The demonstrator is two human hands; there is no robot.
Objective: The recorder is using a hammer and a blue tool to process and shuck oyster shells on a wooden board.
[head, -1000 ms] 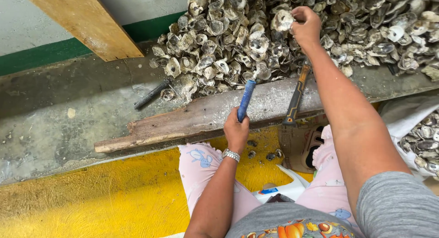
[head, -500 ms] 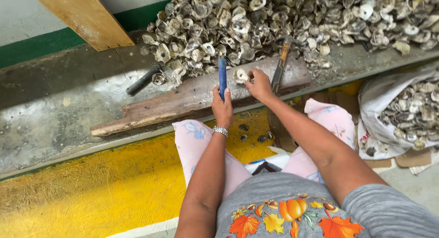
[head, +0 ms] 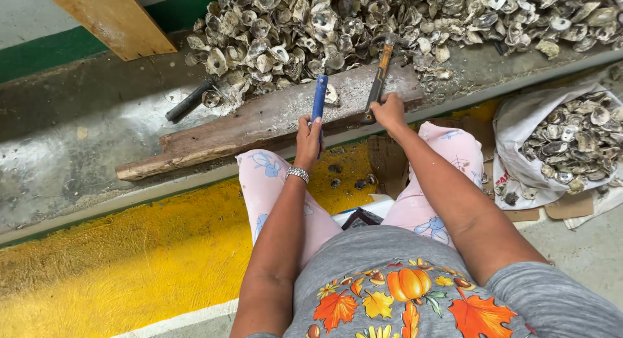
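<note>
Upright, the blue-handled tool sits clenched in the left hand; right hand grips a hammer (head apparently pointing away).

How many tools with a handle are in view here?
3: a blue-handled tool in the left hand, a hammer in the right hand, a dark-handled tool lying by the shells, which may hide more.

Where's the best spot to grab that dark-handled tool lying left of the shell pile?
Grip the dark-handled tool at its lower-left handle end, coming from the left side. That end lies bare on the concrete ledge, while its upper-right end is tucked against the shell pile, leaving little finger room there.
</note>
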